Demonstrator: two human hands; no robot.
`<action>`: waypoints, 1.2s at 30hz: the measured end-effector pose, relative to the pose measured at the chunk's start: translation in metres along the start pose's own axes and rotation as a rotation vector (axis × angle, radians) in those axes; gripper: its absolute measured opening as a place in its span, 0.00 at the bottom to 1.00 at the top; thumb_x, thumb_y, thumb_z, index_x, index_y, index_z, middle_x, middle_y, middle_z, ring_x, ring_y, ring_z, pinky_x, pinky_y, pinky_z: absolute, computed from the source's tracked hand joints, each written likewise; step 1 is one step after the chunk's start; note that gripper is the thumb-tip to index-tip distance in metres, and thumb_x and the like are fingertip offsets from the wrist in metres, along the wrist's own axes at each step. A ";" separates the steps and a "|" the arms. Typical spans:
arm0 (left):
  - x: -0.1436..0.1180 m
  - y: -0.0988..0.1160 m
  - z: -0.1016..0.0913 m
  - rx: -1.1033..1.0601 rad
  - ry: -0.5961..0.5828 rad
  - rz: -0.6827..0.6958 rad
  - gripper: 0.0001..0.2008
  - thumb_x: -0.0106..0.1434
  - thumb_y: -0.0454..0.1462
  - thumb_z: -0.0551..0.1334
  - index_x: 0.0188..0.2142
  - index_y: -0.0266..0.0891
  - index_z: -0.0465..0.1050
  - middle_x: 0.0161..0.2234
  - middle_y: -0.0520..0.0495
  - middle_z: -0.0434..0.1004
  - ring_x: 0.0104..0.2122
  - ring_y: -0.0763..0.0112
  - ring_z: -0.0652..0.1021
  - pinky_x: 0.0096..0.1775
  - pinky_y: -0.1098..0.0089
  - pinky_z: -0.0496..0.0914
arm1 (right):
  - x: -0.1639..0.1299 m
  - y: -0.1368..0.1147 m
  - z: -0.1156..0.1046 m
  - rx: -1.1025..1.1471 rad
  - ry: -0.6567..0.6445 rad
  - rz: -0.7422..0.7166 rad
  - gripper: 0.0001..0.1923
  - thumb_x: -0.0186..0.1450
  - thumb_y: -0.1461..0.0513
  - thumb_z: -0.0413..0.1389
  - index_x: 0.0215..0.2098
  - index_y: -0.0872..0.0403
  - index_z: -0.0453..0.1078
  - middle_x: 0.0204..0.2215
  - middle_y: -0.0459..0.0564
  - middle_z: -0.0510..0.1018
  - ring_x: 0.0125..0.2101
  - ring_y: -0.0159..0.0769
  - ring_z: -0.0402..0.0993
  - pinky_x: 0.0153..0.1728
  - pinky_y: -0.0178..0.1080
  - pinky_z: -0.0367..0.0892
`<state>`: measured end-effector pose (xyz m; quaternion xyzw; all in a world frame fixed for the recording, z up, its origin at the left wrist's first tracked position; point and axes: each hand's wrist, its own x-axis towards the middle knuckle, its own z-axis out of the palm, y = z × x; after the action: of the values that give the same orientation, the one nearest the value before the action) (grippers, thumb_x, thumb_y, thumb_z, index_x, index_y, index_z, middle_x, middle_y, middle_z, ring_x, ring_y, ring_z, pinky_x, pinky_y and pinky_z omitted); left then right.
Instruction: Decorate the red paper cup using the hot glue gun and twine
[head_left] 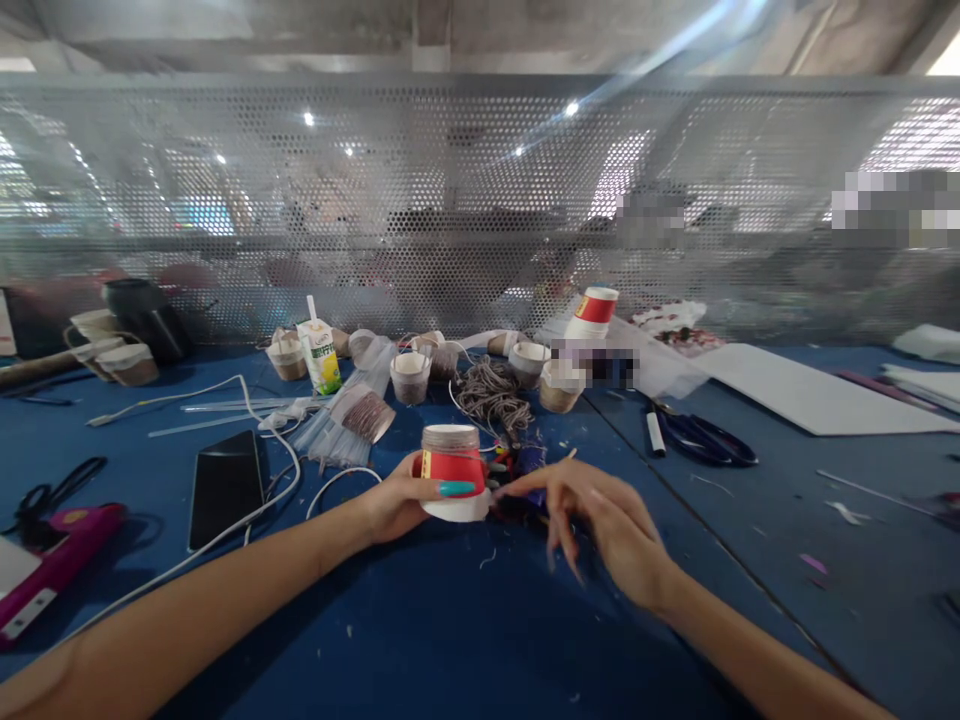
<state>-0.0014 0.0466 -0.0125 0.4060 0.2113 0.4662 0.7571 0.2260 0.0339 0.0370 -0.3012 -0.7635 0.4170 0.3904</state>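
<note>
Near the front edge of the blue table [465,640], the left hand [397,505] grips an upside-down red cup [452,470]. The right hand [600,515] is loose and holds nothing, fingers beside the cup. String-wrapping seems underway; next it needs string [491,395].

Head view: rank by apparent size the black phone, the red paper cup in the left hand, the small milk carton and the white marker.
1. black phone
2. red paper cup, held in the left hand, nearer the camera
3. milk carton, farther back, so its true rank against the cup is unsure
4. white marker
</note>
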 end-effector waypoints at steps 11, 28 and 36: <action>0.006 -0.001 -0.009 -0.208 0.141 -0.034 0.18 0.45 0.35 0.69 0.38 0.32 0.75 0.33 0.45 0.80 0.34 0.69 0.78 0.42 0.69 0.68 | 0.012 -0.011 -0.024 -1.216 -0.221 0.289 0.09 0.55 0.58 0.54 0.31 0.54 0.61 0.31 0.52 0.70 0.23 0.39 0.71 0.19 0.36 0.59; 0.002 -0.001 -0.013 -0.159 0.005 -0.040 0.24 0.45 0.36 0.70 0.44 0.32 0.72 0.39 0.41 0.80 0.40 0.60 0.78 0.49 0.60 0.66 | 0.012 -0.005 -0.010 -0.778 0.349 0.149 0.12 0.58 0.53 0.56 0.29 0.54 0.69 0.22 0.50 0.75 0.22 0.40 0.73 0.21 0.38 0.65; 0.004 -0.001 -0.003 -0.080 0.105 0.040 0.24 0.44 0.32 0.71 0.43 0.34 0.72 0.37 0.42 0.79 0.38 0.61 0.78 0.47 0.59 0.67 | 0.007 -0.006 -0.001 -0.053 0.253 0.140 0.16 0.57 0.49 0.58 0.27 0.54 0.74 0.12 0.44 0.72 0.13 0.33 0.70 0.16 0.35 0.70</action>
<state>-0.0006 0.0514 -0.0152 0.3546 0.2239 0.5099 0.7511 0.2224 0.0372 0.0448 -0.4141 -0.6959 0.3818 0.4454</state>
